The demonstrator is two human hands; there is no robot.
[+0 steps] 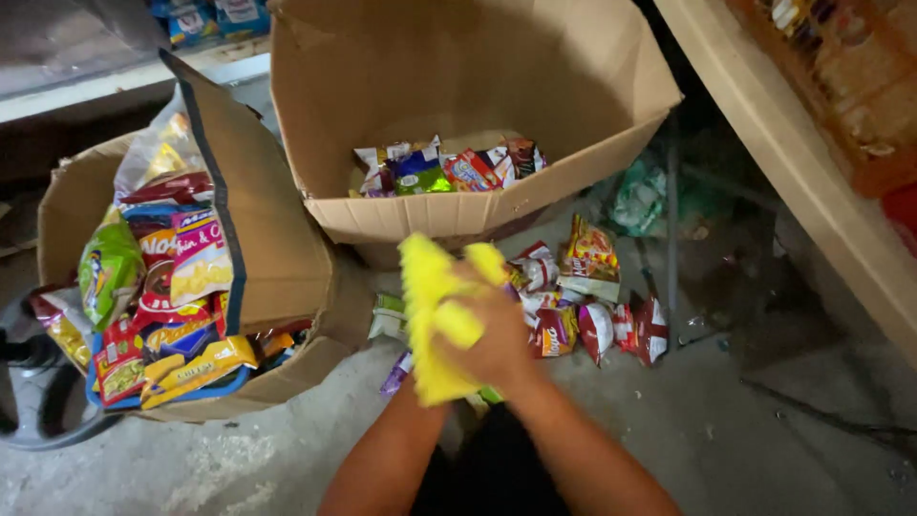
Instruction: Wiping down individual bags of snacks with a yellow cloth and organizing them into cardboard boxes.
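Both hands meet over the concrete floor (239,459): the right hand (492,334) is closed around a yellow cloth (430,296), while the left hand, seemingly behind the cloth, is hidden. Loose snack packets (592,306) lie just beyond, before an open cardboard box (458,105).

Dim, flat indoor light; deep shadow under the shelf at right, soft motion blur, slight wide-angle stretch at edges.

Both forearms reach forward and converge at the middle. The right hand (497,334) is clenched, knuckles up, fingers (473,287) curled tight. The left hand is hidden, its wrist pressed close beside the right.
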